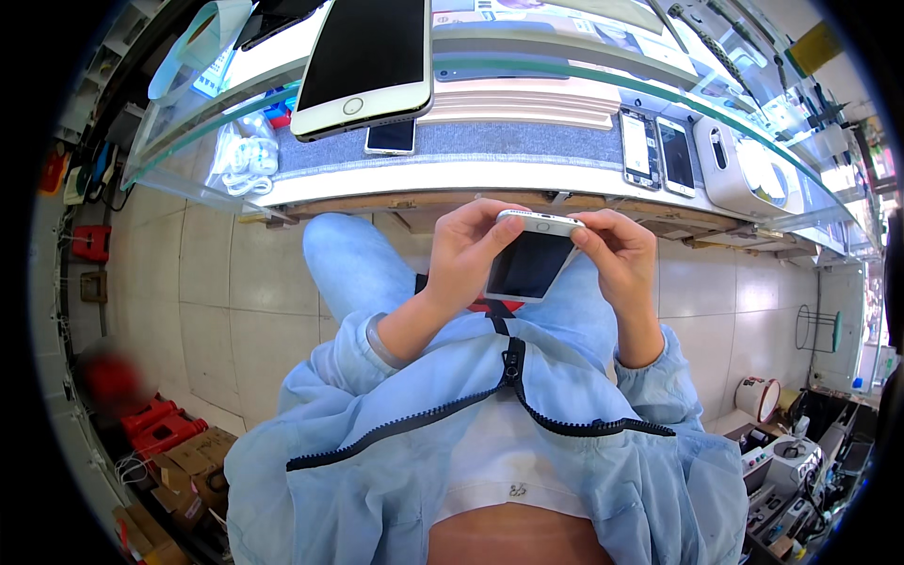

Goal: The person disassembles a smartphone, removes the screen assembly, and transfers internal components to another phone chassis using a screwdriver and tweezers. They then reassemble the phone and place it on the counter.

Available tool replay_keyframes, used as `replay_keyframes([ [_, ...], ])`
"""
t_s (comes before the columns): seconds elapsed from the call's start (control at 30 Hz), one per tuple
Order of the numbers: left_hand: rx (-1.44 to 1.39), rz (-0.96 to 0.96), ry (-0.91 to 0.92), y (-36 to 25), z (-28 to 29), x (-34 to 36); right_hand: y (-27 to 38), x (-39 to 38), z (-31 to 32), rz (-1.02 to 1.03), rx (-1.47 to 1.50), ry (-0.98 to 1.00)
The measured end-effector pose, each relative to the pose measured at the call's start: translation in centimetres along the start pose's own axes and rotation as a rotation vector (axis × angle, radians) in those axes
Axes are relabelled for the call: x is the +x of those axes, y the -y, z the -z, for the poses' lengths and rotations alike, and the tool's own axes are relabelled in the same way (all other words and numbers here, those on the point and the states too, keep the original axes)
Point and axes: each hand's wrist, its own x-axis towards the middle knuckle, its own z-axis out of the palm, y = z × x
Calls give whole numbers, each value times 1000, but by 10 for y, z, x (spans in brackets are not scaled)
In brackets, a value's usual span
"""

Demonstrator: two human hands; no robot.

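A white-framed smartphone with a dark screen is held above my lap, its home-button end tipped up and away from me. My left hand grips its left corner, thumb over the front edge. On the right corner, my right hand pinches the frame between thumb and fingers. The fingertips behind the phone are hidden. Beyond my hands, a larger white phone lies on the glass shelf. Under it, a small dark-screened phone rests on the grey mat.
At the right of the counter lie an opened phone and a white phone, beside a white box-shaped holder. The glass shelf edge crosses ahead. Bagged white cables sit left. Red cases and cartons stand lower left.
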Motion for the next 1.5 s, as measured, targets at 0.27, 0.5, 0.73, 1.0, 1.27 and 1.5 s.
replay_keyframes([
  [0.27,-2,173,63,0,7,-2,-19,2,18,-87,289,-101],
  [0.5,323,-31,-40,17,3,5,-35,-3,25,-130,427,-133],
  [0.73,233,153,120,30,16,22,-56,-4,36,-254,560,-349],
  [1.0,204,384,-91,24,52,15,-103,-8,155,-258,967,-1024],
  [1.27,180,438,73,27,33,21,-123,60,195,-112,1052,-1212],
  [1.5,222,400,75,2,24,21,-123,59,183,-342,783,-871],
])
